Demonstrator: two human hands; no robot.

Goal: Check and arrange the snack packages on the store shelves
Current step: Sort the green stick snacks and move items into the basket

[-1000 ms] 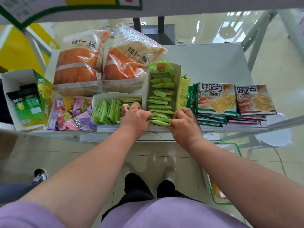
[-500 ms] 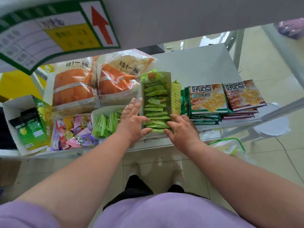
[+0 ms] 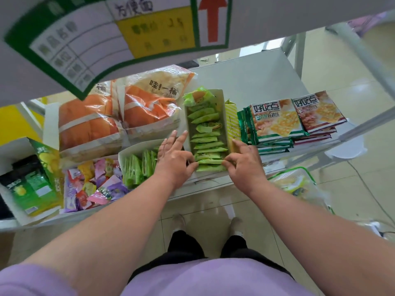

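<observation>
Green snack packets point(image 3: 208, 146) stacked in a row inside a tall white display box point(image 3: 222, 97), standing at the front edge of the shelf point(image 3: 256, 82), about midway along it. Left hand point(image 3: 175, 159) at the box's left wall: index and middle fingers stretched forward along the cardboard, thumb tip pinching the left end of a packet near the front of the row. Right hand point(image 3: 245, 163) at the box's right side, thumb and forefinger pinching the right end of what looks like the same packet, though the blur makes that hard to confirm. Just left of the box, a lower open carton point(image 3: 132, 151) with more green packets standing on edge, partly covered by the left wrist. Farther left along the front edge, a heap of pink, purple and yellow candy wrappers point(image 3: 96, 184), then a white box with green pouches point(image 3: 32, 184) at the left end. Behind these, toward the back edge, two large bags of orange bread rolls point(image 3: 119, 116) lying side by side. Right of the display box, a striped yellow-green carton point(image 3: 232, 118) touching its wall, then two stacks of cracker packs point(image 3: 295, 120) near the right end. Overhead, a green-bordered price label with a red arrow point(image 3: 212, 18) on the upper shelf's edge. Below, a purple shirt point(image 3: 203, 276) and pale floor tiles point(image 3: 352, 103).
</observation>
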